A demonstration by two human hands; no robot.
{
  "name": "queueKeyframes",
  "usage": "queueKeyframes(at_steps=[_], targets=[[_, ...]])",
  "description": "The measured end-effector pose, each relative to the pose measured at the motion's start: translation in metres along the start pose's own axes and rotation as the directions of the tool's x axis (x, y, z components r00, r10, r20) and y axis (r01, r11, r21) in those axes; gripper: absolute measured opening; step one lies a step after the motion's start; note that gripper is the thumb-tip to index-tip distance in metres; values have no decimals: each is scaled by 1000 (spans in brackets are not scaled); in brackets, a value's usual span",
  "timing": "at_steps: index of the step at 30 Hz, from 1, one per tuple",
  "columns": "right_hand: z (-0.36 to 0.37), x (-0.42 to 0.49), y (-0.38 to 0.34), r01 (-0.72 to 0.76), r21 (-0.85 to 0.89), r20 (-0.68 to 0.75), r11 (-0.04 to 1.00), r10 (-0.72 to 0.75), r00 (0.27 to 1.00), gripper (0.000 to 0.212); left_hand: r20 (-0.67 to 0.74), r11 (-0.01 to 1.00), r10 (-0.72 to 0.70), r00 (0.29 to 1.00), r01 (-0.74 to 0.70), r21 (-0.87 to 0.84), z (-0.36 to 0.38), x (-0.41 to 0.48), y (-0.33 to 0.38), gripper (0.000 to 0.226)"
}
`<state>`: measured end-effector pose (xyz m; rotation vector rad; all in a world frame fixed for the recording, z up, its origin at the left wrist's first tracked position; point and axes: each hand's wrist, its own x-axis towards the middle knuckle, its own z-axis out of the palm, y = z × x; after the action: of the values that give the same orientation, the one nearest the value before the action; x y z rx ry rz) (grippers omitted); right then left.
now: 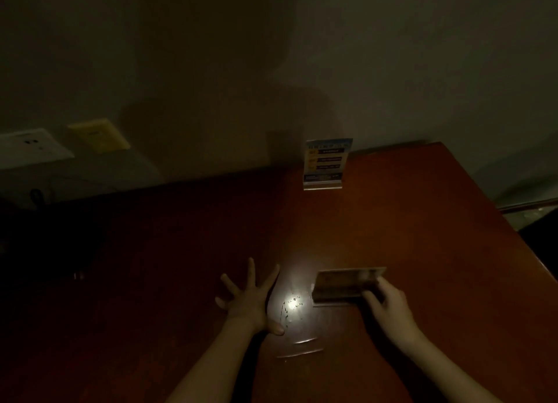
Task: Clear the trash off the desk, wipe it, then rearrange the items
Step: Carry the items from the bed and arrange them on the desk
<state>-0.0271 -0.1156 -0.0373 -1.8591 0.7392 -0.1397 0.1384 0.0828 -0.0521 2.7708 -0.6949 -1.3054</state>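
Head view: dim room, one bright glare spot [291, 304] on the reddish wood desk [422, 236].

The low card stand [347, 284] sits on the desk right of centre, on the person's side, just right of the glare. It leans back, w/ its printed face toward the wall side. R hand [389, 306] grips its right end, fingers curled over the top edge. Thumb is hidden, so can't tell how firm the pinch is.

L hand [250, 297] lies flat on the desk just left of the glare, fingers splayed, holding nothing.

A second item, the upright sign stand [327, 164], is at the back near the wall, well apart from both hands. Tiny dark specks [297, 304] show in the glare between the hands. Thin shiny streaks [302, 348] lie nearer the person; wet marks or scratches, can't tell. Wall sockets [33, 147] are far left.

Handling, as judged:
- The card stand is prob. clear acrylic w/ a paper insert: light, stiff, smooth.
- It is likely slippery in the fingers, and it should slide easily on the polished top.
- Edges could chip or scuff if dropped.
- An end grip lets it pivot. Holding mid-span or by the base lip, thumb in front and fingers behind, would be steadier.
- Keep it level, since the insert may slip out.
- The specks are too small to pinch, so wiping suits them better.
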Motion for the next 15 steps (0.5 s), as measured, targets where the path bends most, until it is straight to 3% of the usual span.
queueKeyframes(at_steps=[5,15], targets=[[2,48,-8,68,-8,-55,998,-69,996,27,20,997,17,1000,-18,76,-11,12,3,137],[-8,156,-32,75,-23,-21,997,-76,997,21,-91,999,40,995,-40,4,-51,62,36,128]])
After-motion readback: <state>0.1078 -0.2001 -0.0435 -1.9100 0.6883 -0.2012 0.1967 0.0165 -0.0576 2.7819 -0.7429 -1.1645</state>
